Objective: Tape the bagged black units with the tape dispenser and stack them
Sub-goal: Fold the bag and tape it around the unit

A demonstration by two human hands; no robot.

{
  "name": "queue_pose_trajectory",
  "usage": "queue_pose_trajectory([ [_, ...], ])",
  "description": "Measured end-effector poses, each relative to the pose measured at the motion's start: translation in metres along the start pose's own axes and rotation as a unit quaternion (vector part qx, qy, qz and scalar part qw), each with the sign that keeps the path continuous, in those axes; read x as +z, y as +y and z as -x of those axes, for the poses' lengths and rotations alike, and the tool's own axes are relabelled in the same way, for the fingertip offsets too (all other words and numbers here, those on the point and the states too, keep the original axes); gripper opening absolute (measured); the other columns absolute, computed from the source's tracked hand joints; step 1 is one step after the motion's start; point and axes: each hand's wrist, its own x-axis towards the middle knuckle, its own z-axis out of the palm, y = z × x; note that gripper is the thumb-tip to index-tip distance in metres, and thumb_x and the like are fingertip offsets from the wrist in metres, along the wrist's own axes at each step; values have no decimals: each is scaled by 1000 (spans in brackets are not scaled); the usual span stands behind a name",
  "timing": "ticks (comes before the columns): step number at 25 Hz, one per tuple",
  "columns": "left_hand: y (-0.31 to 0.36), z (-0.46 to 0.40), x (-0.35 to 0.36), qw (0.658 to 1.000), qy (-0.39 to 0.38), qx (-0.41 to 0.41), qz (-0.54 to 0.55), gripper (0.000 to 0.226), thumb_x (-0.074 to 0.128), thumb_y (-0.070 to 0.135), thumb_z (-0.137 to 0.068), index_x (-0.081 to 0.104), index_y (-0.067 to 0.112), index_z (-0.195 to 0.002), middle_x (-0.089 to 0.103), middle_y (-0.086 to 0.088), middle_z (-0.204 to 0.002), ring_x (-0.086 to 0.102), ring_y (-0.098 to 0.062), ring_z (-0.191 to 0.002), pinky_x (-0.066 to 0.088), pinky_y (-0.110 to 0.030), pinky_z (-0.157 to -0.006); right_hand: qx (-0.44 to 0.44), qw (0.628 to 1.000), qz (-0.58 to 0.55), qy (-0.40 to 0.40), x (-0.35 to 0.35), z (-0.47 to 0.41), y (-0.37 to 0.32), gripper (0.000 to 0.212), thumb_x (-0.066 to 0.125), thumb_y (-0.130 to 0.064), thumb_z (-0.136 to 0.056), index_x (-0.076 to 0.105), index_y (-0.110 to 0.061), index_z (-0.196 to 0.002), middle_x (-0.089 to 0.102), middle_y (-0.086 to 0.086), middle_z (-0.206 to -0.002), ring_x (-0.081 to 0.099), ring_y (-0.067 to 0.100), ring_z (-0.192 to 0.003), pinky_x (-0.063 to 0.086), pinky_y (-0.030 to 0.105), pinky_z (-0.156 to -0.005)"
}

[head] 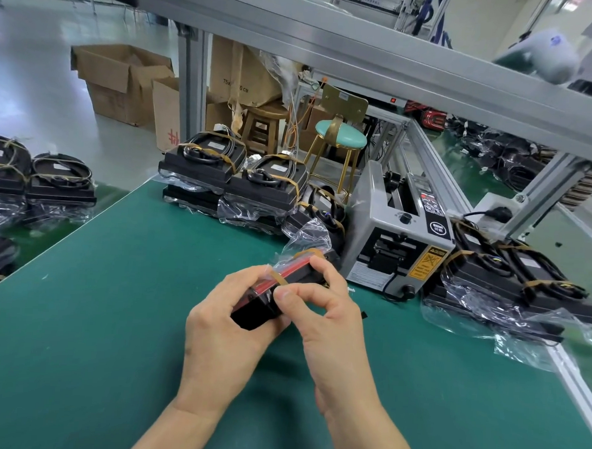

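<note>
A black unit [261, 306] in a clear bag with a red strip is held above the green mat [112, 300], tilted on its edge. My left hand [227, 327] grips it from the left and below. My right hand [331, 315] curls round its right side, and its thumb presses a strip of brown tape [278, 277] onto the bag. The grey tape dispenser [395, 236] stands just behind and to the right of the hands. Stacks of taped bagged units [235, 176] lie at the back of the mat, with another pile of bagged units [511, 280] right of the dispenser.
More bagged units [33, 179] lie on a table at the left. An aluminium frame beam [365, 46] runs overhead. Behind the bench stand a teal stool [340, 139], a wooden stool [264, 124] and cardboard boxes [123, 81]. The bench's metal edge [577, 393] runs along the right.
</note>
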Motion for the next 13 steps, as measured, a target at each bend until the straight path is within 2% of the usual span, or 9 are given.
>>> queue_pose_trajectory([
  [3, 0, 0, 0, 1000, 3, 5, -9, 54, 83, 5, -60, 65, 39, -97, 67, 22, -99, 64, -1, -90, 45, -8, -78, -9, 1000, 19, 18, 2, 0, 2, 20, 74, -18, -80, 76, -31, -65, 43, -34, -131, 36, -5, -131, 30, 27, -108],
  [8, 1, 0, -1, 1000, 7, 5, -17, 59, 82, 0, -61, 63, 43, -96, 67, 23, -99, 64, 0, -90, 45, -8, -79, -12, 997, 56, 47, 9, 0, 6, 14, 74, -22, -78, 74, -31, -67, 45, -31, -129, 41, -6, -124, 30, 31, -110],
  [10, 1, 0, -1, 1000, 10, 12, -26, 60, 81, -2, -61, 62, 43, -96, 66, 25, -98, 63, 2, -90, 45, -7, -79, -21, 995, 67, 71, 12, 1, 6, 9, 74, -23, -76, 70, -30, -75, 46, -30, -123, 42, -12, -116, 32, 19, -101],
  [12, 1, 0, -1, 999, 10, 13, -34, 58, 81, -2, -60, 65, 39, -97, 67, 24, -98, 63, 2, -90, 45, -8, -79, -29, 994, 54, 88, 14, 1, 9, 30, 73, -21, -77, 56, -36, -96, 48, -26, -117, 42, -18, -107, 34, 4, -87],
  [13, 1, 0, 0, 999, 9, 14, -36, 57, 81, -2, -60, 66, 37, -99, 67, 23, -98, 63, 1, -90, 45, -9, -79, -23, 995, 30, 93, 15, 1, 11, 38, 71, -21, -79, 50, -39, -105, 48, -24, -118, 42, -19, -107, 36, 3, -87],
])
